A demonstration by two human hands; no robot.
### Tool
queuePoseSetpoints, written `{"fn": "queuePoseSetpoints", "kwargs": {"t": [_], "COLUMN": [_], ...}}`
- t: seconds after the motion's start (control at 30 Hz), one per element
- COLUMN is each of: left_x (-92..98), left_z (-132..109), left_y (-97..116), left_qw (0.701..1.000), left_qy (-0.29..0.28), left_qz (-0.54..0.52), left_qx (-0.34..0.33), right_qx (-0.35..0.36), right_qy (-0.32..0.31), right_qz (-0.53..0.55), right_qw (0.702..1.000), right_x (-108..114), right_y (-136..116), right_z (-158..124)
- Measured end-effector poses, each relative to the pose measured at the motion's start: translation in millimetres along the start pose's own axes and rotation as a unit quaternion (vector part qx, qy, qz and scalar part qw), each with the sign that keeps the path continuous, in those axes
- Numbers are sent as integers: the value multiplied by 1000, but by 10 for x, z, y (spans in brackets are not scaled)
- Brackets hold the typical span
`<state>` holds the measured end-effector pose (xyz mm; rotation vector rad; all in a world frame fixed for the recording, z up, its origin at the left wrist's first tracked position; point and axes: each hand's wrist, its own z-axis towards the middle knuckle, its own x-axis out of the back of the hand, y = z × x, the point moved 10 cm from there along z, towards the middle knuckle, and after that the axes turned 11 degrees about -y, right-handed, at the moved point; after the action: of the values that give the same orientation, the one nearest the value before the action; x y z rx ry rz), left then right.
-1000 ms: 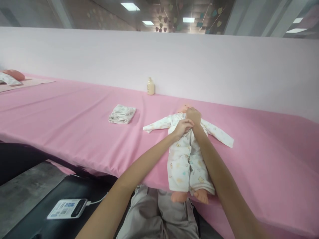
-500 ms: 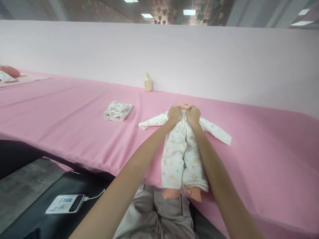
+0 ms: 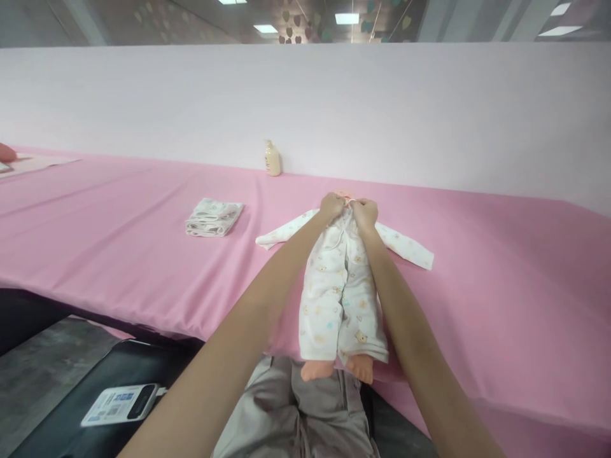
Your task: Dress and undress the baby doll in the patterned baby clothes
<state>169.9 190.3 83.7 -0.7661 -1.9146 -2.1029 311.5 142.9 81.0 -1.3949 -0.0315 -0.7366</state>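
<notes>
A baby doll (image 3: 317, 370) lies on its back on the pink cloth, its feet toward me. It is dressed in a white printed baby romper (image 3: 323, 312) with long sleeves spread to both sides. At the neckline, my left hand (image 3: 331, 207) is closed on the left front edge of the romper. My right hand (image 3: 364, 213) pinches the right front edge close beside it. Most of the doll's head is hidden behind my hands. A thin white tie hangs in a loop on the chest below them.
A folded printed cloth (image 3: 214, 217) lies on the pink-covered table (image 3: 143, 254) to the left. A pump bottle (image 3: 272, 159) stands by the white wall. At lower left, a white device (image 3: 119, 404) with a cable rests on a black seat (image 3: 90, 372).
My view has turned slightly, so things sit further left. Both hands stay at the neckline and have lifted the fabric edges a little, drawing them closer together.
</notes>
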Motion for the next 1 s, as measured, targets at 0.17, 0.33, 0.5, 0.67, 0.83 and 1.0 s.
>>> {"fn": "queuePoseSetpoints", "kwargs": {"t": [0.17, 0.33, 0.5, 0.67, 0.83, 1.0], "left_x": [-13, -2, -12, -9, -19, -30], "left_z": [-194, -212, -209, -224, -221, -215], "left_y": [26, -4, 11, 14, 23, 45], "left_qw": [990, 988, 987, 986, 985, 982], "left_qy": [67, 67, 69, 72, 72, 73], "left_qz": [70, 78, 89, 97, 109, 129], "left_qx": [-100, -112, -111, -111, -114, -120], "right_qx": [8, 51, 51, 55, 52, 80], "right_qy": [-10, -24, -49, -49, -41, -58], "right_qz": [-14, -65, -67, -68, -101, -99], "right_qw": [1000, 996, 995, 995, 993, 990], "right_x": [-50, -88, -109, -109, -102, -142], "right_y": [-45, -199, -163, -127, -173, -259], "right_z": [-24, -89, -66, -27, -70, -84]}}
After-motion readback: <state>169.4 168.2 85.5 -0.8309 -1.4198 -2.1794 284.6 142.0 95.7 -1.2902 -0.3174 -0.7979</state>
